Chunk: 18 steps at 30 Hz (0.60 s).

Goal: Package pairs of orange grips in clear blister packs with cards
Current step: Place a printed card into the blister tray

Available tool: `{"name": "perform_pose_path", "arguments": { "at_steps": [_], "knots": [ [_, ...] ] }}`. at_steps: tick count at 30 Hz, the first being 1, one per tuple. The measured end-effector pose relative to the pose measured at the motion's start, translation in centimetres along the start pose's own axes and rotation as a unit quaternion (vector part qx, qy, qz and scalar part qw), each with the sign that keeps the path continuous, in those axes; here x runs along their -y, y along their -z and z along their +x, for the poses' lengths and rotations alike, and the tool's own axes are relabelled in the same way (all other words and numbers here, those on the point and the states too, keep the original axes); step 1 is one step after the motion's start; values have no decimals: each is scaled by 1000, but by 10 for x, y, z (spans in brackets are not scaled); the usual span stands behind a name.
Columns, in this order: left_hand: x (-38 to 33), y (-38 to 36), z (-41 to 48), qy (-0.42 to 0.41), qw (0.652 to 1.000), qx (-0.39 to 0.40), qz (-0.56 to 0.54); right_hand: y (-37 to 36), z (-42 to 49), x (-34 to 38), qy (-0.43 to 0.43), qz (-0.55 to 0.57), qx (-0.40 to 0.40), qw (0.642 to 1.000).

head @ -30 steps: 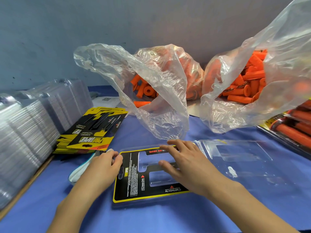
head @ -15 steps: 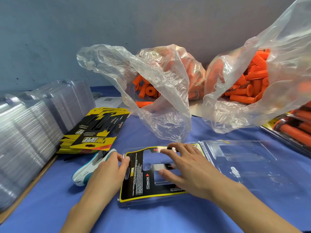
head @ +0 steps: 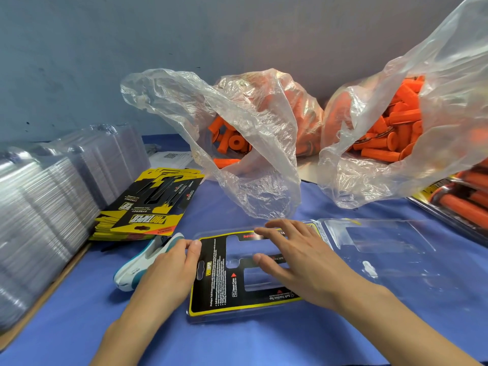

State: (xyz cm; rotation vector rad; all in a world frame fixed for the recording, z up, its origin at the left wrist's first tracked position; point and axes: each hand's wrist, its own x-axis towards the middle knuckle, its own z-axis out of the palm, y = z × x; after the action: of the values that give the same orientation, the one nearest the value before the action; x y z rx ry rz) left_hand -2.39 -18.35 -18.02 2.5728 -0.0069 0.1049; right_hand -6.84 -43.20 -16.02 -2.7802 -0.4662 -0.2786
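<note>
An open clear blister pack [head: 383, 249] lies on the blue table. Its left half holds a black and yellow card [head: 219, 283], face down. My right hand [head: 298, 260] lies flat on the card with fingers spread. My left hand [head: 171, 270] touches the card's left edge with its fingertips. Orange grips fill two clear plastic bags behind, one at centre [head: 232, 143] and one at right [head: 390, 133]. A stack of printed cards [head: 148, 207] sits at left.
Tall stacks of clear blister shells [head: 45, 207] line the left side. A white and teal stapler-like tool [head: 148, 260] lies under my left hand. Finished packs with orange grips [head: 462, 196] sit at the right edge. A white paper [head: 171, 157] lies at the back.
The card and pack have shifted slightly right with both hands following. My right hand has flattened and spread over the card.
</note>
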Motion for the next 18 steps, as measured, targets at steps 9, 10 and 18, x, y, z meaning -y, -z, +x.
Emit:
{"name": "perform_pose_path", "arguments": {
  "at_steps": [9, 10, 18],
  "knots": [
    [16, 4, -1, 9, 981, 89, -172, 12, -4, -1, 21, -8, -45, 999],
    [16, 5, -2, 8, 979, 86, -182, 16, -4, -5, 18, -7, -63, 998],
    [-4, 18, -9, -74, 983, -141, -94, 42, -17, -52, -92, 43, -168, 981]
  ]
}}
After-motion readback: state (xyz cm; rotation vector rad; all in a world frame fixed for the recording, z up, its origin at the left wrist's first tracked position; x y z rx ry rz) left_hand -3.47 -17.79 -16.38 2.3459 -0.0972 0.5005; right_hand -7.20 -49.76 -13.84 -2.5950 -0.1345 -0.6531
